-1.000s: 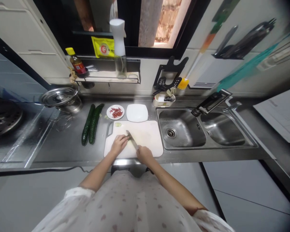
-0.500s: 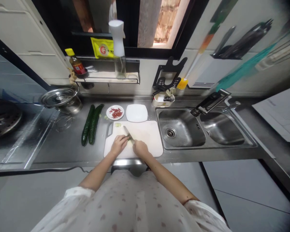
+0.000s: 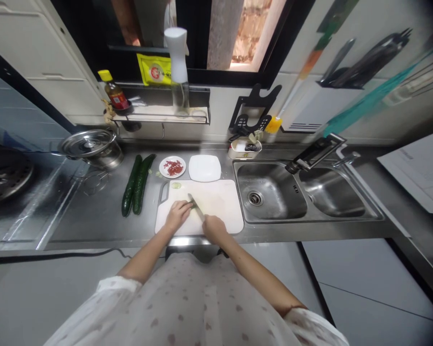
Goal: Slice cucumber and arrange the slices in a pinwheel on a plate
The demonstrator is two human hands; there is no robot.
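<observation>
Home kitchen: stainless counter [image 3: 94, 221] with double sink [image 3: 274, 197], cutting board [image 3: 220, 202], cucumbers [image 3: 137, 185], pot [image 3: 94, 149], condiment shelf [image 3: 159, 113] under window [image 3: 238, 33], utensils hung on wall rack [image 3: 364, 62].

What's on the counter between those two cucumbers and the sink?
The white cutting board fills that stretch, in the head view. On it the left hand rests beside the knife, which the right hand grips.

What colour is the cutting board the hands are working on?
The cutting board is white; the head view shows it best.
</observation>
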